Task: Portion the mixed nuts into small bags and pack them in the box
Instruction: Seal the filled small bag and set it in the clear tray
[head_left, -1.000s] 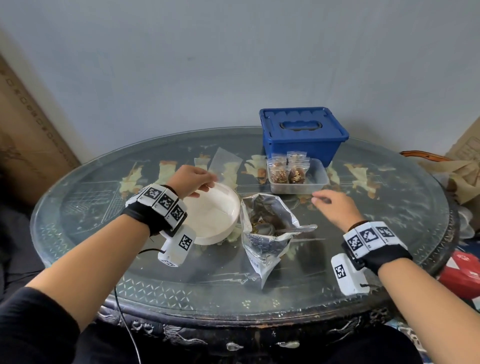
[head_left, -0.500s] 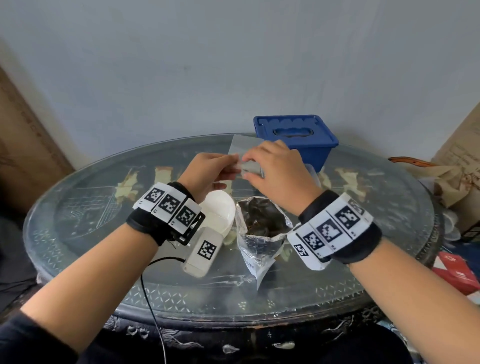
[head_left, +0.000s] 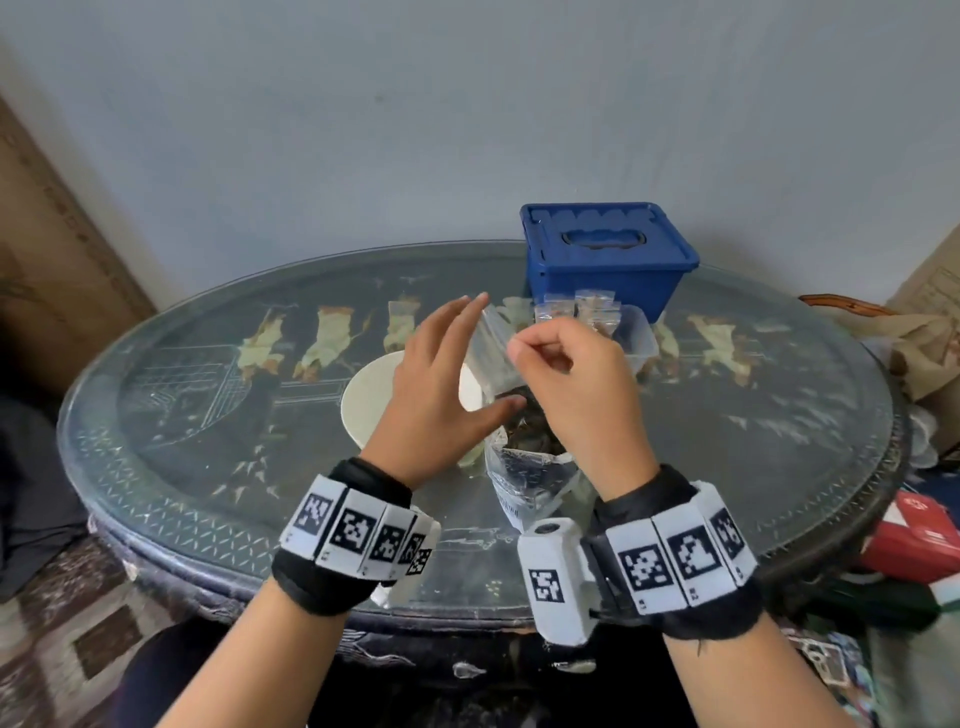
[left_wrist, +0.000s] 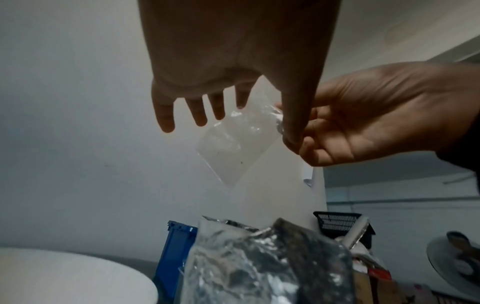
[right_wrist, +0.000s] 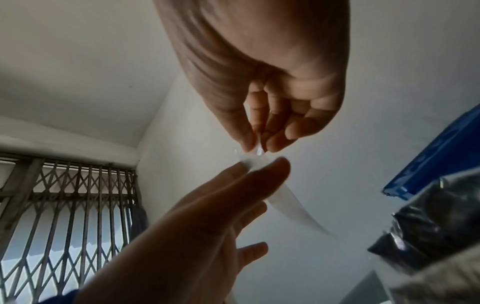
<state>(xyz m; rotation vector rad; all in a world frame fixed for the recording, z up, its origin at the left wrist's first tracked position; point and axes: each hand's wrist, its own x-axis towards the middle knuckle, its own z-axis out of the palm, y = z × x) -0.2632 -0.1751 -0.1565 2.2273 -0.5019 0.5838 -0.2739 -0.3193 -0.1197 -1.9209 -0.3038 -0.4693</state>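
A small clear empty bag (head_left: 491, 358) hangs above the open foil bag of mixed nuts (head_left: 527, 470). My right hand (head_left: 519, 349) pinches its top edge between thumb and forefinger (right_wrist: 246, 142). My left hand (head_left: 452, 364) is beside it with straight, spread fingers (left_wrist: 166, 121); its fingertips are at the bag's mouth, and I cannot tell whether they touch it. In the left wrist view the clear bag (left_wrist: 233, 150) dangles flat from the right hand (left_wrist: 363, 123). A clear tub (head_left: 641, 338) holding several filled small bags stands before the closed blue box (head_left: 605, 260).
A white bowl (head_left: 371, 410) sits on the glass-topped round table (head_left: 208, 415), left of the foil bag and partly under my left hand. Red packets (head_left: 914, 535) and brown paper (head_left: 919, 338) lie off the table's right side. A wall is close behind.
My left hand lifted the clear bag off the table and my right hand joined it. Now the left fingers have let go and spread, while the right hand keeps the pinch.
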